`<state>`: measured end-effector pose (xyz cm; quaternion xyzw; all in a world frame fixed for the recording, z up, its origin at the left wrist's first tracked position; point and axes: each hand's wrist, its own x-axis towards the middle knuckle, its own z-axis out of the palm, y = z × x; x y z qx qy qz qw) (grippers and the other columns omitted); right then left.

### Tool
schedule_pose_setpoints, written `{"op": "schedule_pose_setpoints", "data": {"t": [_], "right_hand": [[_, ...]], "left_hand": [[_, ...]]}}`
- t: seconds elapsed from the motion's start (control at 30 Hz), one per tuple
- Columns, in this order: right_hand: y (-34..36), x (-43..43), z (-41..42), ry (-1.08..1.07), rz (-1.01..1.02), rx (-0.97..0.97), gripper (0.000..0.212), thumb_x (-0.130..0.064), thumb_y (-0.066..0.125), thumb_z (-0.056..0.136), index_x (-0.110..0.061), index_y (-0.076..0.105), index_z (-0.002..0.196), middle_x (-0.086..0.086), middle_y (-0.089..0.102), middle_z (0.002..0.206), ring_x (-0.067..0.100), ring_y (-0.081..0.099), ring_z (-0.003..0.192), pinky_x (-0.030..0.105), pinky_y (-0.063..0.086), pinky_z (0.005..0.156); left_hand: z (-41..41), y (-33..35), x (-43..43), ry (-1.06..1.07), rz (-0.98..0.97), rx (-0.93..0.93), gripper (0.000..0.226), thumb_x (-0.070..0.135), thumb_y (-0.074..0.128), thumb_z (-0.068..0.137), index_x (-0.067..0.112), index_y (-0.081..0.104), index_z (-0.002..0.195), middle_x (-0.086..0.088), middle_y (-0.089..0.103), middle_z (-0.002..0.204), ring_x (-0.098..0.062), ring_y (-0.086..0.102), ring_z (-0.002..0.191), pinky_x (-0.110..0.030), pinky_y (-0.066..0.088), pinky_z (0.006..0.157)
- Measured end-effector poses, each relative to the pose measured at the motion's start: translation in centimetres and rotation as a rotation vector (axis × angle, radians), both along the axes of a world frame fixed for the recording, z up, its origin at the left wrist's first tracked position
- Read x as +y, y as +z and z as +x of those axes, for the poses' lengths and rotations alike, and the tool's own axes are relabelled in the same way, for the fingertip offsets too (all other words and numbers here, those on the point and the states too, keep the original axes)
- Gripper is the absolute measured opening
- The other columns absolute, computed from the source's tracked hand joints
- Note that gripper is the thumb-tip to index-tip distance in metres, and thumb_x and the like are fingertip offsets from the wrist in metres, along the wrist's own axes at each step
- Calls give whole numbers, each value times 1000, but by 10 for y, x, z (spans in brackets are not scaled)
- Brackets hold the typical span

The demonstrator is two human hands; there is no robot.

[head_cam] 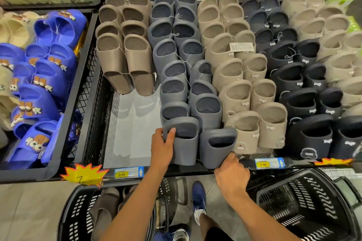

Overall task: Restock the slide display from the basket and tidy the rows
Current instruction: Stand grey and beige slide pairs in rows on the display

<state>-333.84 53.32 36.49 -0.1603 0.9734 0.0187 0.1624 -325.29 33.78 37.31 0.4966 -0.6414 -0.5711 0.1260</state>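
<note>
Mesh bin [93, 103], tiled floor [29, 211]; left grip [162, 146] clamps left grey slide [185, 143], right grip [232, 176] right grey slide [216, 149].

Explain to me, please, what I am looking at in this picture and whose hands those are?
No machine here: a person wears a head camera that looks down at their own bare hands. Ahead is a shop display bin with slides in rows. The left hand grips a grey slide at the front of its row, thumb inside the strap. The right hand touches the near end of the neighbouring grey slide; its fingers are hidden. On the floor stands a black basket holding brown slides.
</note>
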Motion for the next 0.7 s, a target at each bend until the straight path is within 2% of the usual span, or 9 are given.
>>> {"op": "schedule_pose_setpoints", "data": {"t": [0.13,0.2,0.27,0.37,0.47,0.6,0.7], "right_hand": [[-4,1,6,-23,-60,30,27,-15,71,63,-5,54,83,15,63,69,35,65,57,37,48,53],[-2,1,7,-40,-62,11,25,-19,65,71,-6,53,89,13,65,78,35,67,65,37,47,58],[3,1,5,-51,-60,10,26,-24,60,76,-8,53,95,11,65,86,34,69,74,37,48,64],[9,-2,4,-53,-19,-6,25,-29,54,82,-11,50,99,7,64,95,30,69,84,34,47,67],[11,-3,5,-70,-27,-24,23,-28,52,83,-12,50,100,6,64,97,30,69,85,34,48,67],[14,-2,8,-51,-1,-55,25,-30,51,85,-13,49,104,4,62,104,27,68,90,33,48,70],[16,-1,10,-73,0,-84,26,-32,50,88,-14,50,106,4,63,105,26,68,93,33,48,73]], "left_hand": [[3,4,8,-23,94,48,35,45,49,97,17,47,119,-5,51,118,-16,53,110,-29,44,90],[12,7,13,-30,164,71,40,44,48,98,18,44,128,-2,52,123,-11,53,113,-23,44,89],[18,10,17,-37,213,73,41,42,45,99,19,41,133,1,53,123,-4,54,110,-16,45,81],[20,13,18,-45,220,73,40,38,44,101,19,39,136,1,53,126,1,52,106,-13,45,77],[22,18,18,-61,216,76,40,34,46,101,20,39,138,1,52,128,-3,53,108,-13,46,76],[27,18,16,-50,215,81,46,34,49,99,19,38,142,-1,51,134,-14,51,121,-10,46,79],[32,17,17,-45,214,75,45,32,49,99,19,39,142,-2,52,134,-12,52,119,-6,46,75]]}}
